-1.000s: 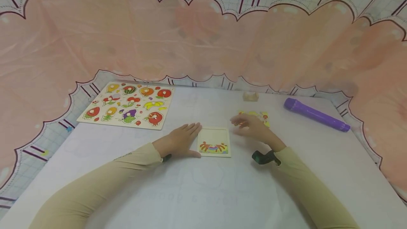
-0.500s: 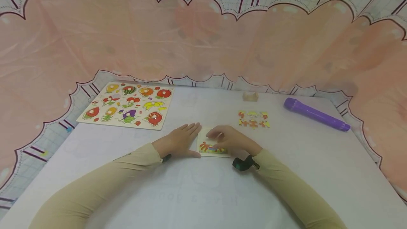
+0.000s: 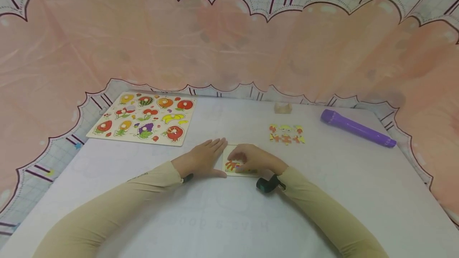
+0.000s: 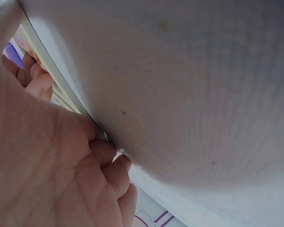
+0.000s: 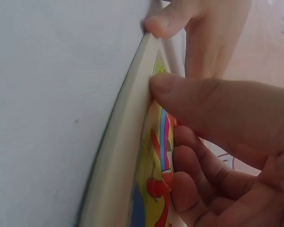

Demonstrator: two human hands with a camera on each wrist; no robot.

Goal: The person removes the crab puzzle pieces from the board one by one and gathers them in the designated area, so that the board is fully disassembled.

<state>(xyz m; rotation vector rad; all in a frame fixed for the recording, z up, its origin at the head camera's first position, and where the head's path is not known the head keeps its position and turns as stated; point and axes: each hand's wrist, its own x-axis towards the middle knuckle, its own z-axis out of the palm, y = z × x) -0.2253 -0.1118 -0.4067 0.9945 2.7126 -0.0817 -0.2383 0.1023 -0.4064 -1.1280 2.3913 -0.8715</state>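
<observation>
My left hand [image 3: 202,159] lies flat, fingers extended and thumb apart, against the left edge of a small square puzzle board [image 3: 227,151]. Over the board, my right hand [image 3: 252,159] has curled fingers and pinches a puzzle piece [image 5: 164,137] with a rainbow stripe, low in the board. In the right wrist view the thumb [image 5: 180,92] and fingertips touch the printed face; the hand hides part of the picture in the head view. Several loose puzzle pieces [image 3: 285,139] lie in two rows beyond the board to the right.
A wooden fruit puzzle board [image 3: 161,130] lies at the back left. A purple microphone-shaped object [image 3: 358,128] rests at the back right, with a small beige block [image 3: 283,108] left of it. A patterned cloth hangs behind the white table [image 3: 201,218].
My right hand has moved left and nearer from beside the loose pieces onto the board, then slightly further left. The left hand has stayed in place.
</observation>
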